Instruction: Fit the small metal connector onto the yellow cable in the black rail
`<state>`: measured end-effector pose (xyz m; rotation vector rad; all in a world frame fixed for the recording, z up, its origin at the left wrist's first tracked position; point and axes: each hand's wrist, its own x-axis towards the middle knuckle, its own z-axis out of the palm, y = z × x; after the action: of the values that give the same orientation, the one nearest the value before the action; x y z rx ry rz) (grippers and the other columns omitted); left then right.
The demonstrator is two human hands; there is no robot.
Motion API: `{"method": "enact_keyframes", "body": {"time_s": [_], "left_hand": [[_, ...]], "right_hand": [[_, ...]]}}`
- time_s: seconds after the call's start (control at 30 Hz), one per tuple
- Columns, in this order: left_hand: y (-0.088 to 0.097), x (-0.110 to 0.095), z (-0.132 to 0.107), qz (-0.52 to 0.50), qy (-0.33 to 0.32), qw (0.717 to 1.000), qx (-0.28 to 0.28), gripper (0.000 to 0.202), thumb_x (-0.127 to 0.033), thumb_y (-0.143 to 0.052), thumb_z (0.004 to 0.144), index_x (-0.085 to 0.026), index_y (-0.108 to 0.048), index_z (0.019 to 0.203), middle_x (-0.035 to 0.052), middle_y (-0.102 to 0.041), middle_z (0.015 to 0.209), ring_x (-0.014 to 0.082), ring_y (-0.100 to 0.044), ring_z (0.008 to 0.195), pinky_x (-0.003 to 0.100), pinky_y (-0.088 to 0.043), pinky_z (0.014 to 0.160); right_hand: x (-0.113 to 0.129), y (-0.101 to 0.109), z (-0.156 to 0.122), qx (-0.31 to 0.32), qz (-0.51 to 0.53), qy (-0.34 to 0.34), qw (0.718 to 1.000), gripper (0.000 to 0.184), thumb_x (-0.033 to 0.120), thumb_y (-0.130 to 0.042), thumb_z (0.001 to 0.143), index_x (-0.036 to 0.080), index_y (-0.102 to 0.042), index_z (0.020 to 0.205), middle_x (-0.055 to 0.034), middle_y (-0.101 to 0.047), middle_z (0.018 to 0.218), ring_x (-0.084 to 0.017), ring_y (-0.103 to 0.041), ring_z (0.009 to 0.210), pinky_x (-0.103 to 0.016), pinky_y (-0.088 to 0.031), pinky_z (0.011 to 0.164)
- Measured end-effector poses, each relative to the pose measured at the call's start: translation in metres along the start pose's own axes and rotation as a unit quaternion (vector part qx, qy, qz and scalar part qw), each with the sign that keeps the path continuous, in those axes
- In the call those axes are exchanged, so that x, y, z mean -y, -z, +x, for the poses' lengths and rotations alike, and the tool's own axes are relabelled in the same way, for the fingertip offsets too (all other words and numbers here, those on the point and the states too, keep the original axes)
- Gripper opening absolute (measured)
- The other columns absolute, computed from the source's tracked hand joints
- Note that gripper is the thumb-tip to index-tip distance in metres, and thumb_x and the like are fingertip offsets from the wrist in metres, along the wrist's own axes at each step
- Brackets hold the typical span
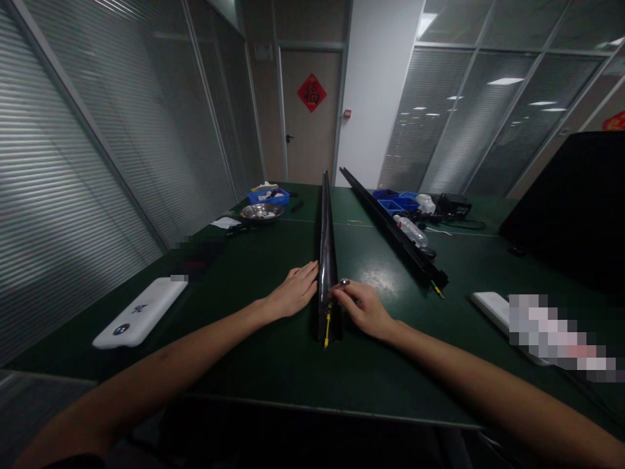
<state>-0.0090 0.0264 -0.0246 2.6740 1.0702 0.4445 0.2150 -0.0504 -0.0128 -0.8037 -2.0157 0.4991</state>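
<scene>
A long, glossy black channel-shaped rail [327,254] lies lengthwise away from me on the green table. My left hand [295,290] rests beside its left side, fingers stretched out and their tips against the rail. On the other side, my right hand [364,307] has its thumb and fingers pinched together at the rail's near part. A small shiny piece [344,282] shows at those fingers; whether it is held or worn I cannot make out. Below the pinch, a short yellow wire [327,327] with a metal end comes out of the rail's near end.
A second black rail [390,225] lies slanted on the right, near a clear plastic bottle [411,231] and blue bins [390,206]. At the back left are a metal bowl [262,212] and a blue tray [268,197]. White devices [139,312] flank my arms on the table [263,384].
</scene>
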Motion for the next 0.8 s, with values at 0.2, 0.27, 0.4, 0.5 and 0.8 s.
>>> {"method": "enact_keyframes", "body": {"time_s": [0.2, 0.27, 0.4, 0.5, 0.8], "left_hand": [[0.0009, -0.0007, 0.0001, -0.002, 0.0, 1.0, 0.004, 0.051, -0.037, -0.024, 0.11, -0.017, -0.032, 0.156, 0.0133, -0.032, 0.163, 0.0251, -0.025, 0.153, 0.048, -0.026, 0.123], [0.0006, -0.0004, 0.0002, -0.002, 0.0, 1.0, 0.002, 0.05, -0.036, -0.025, 0.11, -0.017, -0.033, 0.156, 0.0135, -0.032, 0.163, 0.025, -0.025, 0.153, 0.048, -0.026, 0.123], [-0.0001, 0.0004, -0.0002, -0.006, -0.01, 1.0, -0.009, 0.049, -0.036, -0.026, 0.11, -0.02, -0.032, 0.156, 0.0125, -0.034, 0.162, 0.025, -0.027, 0.152, 0.047, -0.027, 0.122], [0.0005, 0.0002, -0.001, -0.011, -0.019, 1.0, -0.015, 0.048, -0.035, -0.026, 0.11, -0.021, -0.033, 0.156, 0.0117, -0.036, 0.161, 0.0243, -0.029, 0.151, 0.047, -0.027, 0.122], [0.0042, -0.0031, -0.0015, -0.014, -0.019, 1.0, -0.009, 0.045, -0.035, -0.031, 0.109, -0.021, -0.041, 0.151, 0.0122, -0.045, 0.154, 0.0257, -0.037, 0.147, 0.048, -0.029, 0.12]], "right_hand": [[0.0009, 0.0007, -0.0001, -0.002, 0.004, -0.004, 1.0, 0.028, 0.032, -0.048, 0.106, 0.018, -0.072, 0.102, -0.0046, -0.068, 0.086, -0.017, -0.063, 0.074, -0.028, -0.05, 0.072], [0.0014, 0.0012, -0.0001, -0.002, 0.004, -0.003, 1.0, 0.028, 0.033, -0.048, 0.106, 0.019, -0.072, 0.107, -0.0049, -0.069, 0.087, -0.017, -0.064, 0.075, -0.029, -0.051, 0.072], [0.0015, 0.0016, -0.0002, 0.0, 0.003, -0.001, 1.0, 0.027, 0.031, -0.049, 0.106, 0.019, -0.073, 0.108, -0.0051, -0.07, 0.089, -0.017, -0.064, 0.076, -0.029, -0.051, 0.073], [0.0005, 0.001, -0.0003, -0.003, -0.001, -0.003, 1.0, 0.028, 0.032, -0.049, 0.106, 0.019, -0.073, 0.107, -0.0048, -0.069, 0.086, -0.017, -0.064, 0.074, -0.029, -0.051, 0.072], [-0.0002, 0.0, -0.0007, -0.007, -0.004, -0.005, 1.0, 0.027, 0.032, -0.05, 0.106, 0.019, -0.073, 0.104, -0.004, -0.069, 0.084, -0.017, -0.064, 0.073, -0.028, -0.05, 0.069]]}}
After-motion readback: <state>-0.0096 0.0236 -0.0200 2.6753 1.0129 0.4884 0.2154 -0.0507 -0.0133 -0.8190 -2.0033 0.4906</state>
